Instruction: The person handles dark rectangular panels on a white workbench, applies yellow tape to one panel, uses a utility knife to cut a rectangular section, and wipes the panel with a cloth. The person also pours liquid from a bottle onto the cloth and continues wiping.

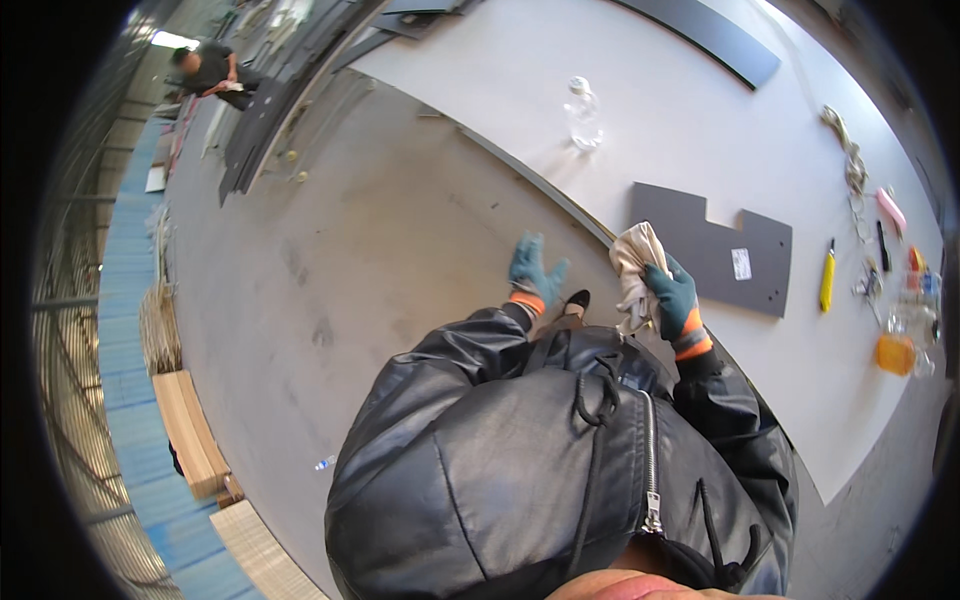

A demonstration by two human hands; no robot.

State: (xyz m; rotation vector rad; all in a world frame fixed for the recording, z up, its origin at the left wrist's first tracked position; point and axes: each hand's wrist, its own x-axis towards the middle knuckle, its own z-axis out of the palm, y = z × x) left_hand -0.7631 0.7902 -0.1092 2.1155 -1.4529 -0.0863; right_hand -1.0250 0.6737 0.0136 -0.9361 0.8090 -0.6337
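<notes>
My right hand (672,296), in a teal glove with an orange cuff, grips a crumpled white cloth (634,262) at the near edge of a large pale grey table (660,90). Just beyond the cloth lies a dark grey notched panel (712,245) with a small white label. My left hand (535,270), gloved the same way, hangs open over the concrete floor, to the left of the table edge, holding nothing. My black jacket fills the lower middle of the view.
A clear plastic bottle (583,112) stands on the table. A yellow cutter (827,276), pens, a chain (852,160) and an orange-filled bottle (895,350) lie at the right. Another person (213,72) crouches far back left by dark panels. Wooden boards (192,432) lie at lower left.
</notes>
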